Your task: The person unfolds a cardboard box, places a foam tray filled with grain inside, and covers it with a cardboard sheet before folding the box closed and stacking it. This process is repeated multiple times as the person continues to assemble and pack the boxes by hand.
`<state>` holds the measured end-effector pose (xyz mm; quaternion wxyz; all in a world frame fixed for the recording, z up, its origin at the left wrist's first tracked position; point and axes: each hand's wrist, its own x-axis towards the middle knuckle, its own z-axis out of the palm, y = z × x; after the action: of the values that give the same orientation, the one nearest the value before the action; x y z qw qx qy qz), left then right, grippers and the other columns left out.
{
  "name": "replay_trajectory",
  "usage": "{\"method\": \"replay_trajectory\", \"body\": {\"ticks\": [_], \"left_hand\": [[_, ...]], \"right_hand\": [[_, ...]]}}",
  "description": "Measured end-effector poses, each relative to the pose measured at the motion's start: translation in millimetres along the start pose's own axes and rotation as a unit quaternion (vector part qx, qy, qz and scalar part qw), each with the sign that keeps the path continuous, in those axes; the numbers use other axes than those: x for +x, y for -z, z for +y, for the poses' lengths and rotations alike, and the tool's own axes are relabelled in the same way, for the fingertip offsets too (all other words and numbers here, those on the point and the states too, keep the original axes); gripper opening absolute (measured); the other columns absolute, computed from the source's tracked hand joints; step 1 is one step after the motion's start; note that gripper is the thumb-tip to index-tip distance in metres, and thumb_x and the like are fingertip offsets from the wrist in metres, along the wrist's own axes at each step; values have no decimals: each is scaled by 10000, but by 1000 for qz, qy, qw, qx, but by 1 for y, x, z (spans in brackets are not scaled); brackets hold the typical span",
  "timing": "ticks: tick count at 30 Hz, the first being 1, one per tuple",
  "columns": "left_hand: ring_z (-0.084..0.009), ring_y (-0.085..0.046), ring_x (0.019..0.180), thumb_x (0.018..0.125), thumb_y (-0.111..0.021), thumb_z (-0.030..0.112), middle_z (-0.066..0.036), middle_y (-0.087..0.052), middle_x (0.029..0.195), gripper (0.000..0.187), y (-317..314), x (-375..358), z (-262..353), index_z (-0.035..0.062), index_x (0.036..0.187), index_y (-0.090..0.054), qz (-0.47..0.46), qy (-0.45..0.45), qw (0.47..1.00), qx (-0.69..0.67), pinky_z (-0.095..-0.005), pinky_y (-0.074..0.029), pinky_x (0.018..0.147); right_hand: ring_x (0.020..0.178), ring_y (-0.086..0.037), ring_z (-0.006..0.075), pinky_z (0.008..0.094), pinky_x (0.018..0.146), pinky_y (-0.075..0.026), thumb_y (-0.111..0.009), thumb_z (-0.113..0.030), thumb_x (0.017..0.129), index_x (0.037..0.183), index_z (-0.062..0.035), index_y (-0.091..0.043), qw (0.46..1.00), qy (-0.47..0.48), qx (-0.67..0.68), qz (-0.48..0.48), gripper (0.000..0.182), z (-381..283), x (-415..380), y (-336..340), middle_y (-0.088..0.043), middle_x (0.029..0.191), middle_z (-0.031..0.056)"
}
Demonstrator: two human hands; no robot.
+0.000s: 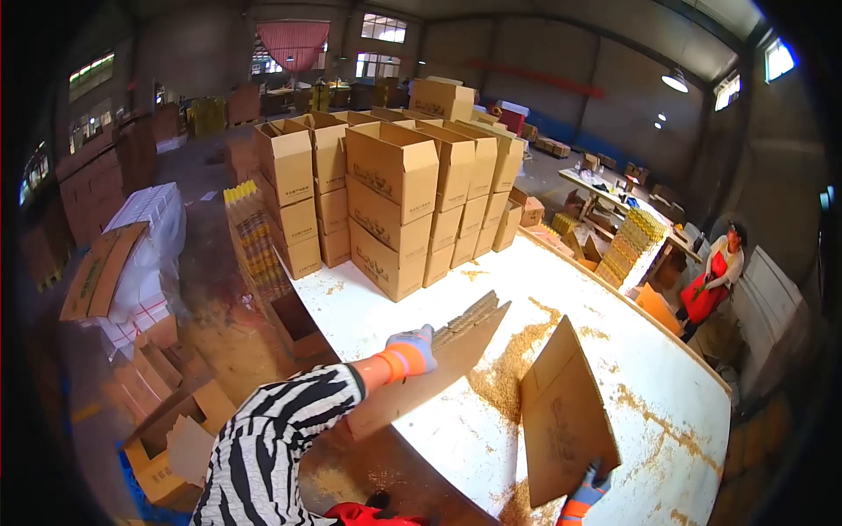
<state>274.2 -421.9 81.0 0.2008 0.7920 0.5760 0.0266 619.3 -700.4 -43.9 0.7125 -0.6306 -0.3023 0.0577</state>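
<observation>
My left hand (412,352), in a grey and orange glove, grips the upper edge of a flat brown cardboard piece (430,379) at the table's near left edge. Ragged layers of cardboard show along that piece's top; some of my fingers are hidden. My right hand (586,495), gloved alike, closes on the lower right corner of a folded cardboard box blank (566,421). This blank stands tilted on the white table (649,351), with dark print on its face. Brown crumbs (504,386) lie between the two pieces.
Open cardboard boxes (390,206) stand stacked at the table's far left. More cartons (167,430) and a plastic-wrapped bundle (158,254) are on the floor to the left. A person in a red apron (709,279) stands at right, near a stack of yellowish trays (630,245).
</observation>
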Motion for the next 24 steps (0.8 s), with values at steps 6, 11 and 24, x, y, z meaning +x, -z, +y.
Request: {"method": "replay_trajectory", "body": {"ticks": [6,11,24], "left_hand": [[-377,-600,1007,660,-579,243,-266,-602,1068,691,-60,24,30,15,1282,-384,-45,-21,998,48,-423,-475,870],[-391,-599,980,630,-698,336,-258,-615,1053,730,-34,38,-25,-7,1229,-458,48,-16,999,13,-418,-483,861],[-192,-591,923,699,-636,-61,-67,-587,1073,538,-8,-105,-220,38,1208,-496,239,45,805,-542,-289,-515,769]], "right_hand": [[917,-648,276,357,815,-499,-748,-260,744,1050,-7,-644,935,-168,-251,-186,410,43,-50,4,-664,1046,163],[941,-618,342,396,824,-485,-648,-259,820,1033,-27,-647,939,-4,-308,-153,315,47,-66,-17,-663,1018,157],[1000,-592,332,448,761,-522,-403,-93,876,1384,-20,-318,713,158,-477,-489,520,17,-82,-333,-517,1249,197]]}}
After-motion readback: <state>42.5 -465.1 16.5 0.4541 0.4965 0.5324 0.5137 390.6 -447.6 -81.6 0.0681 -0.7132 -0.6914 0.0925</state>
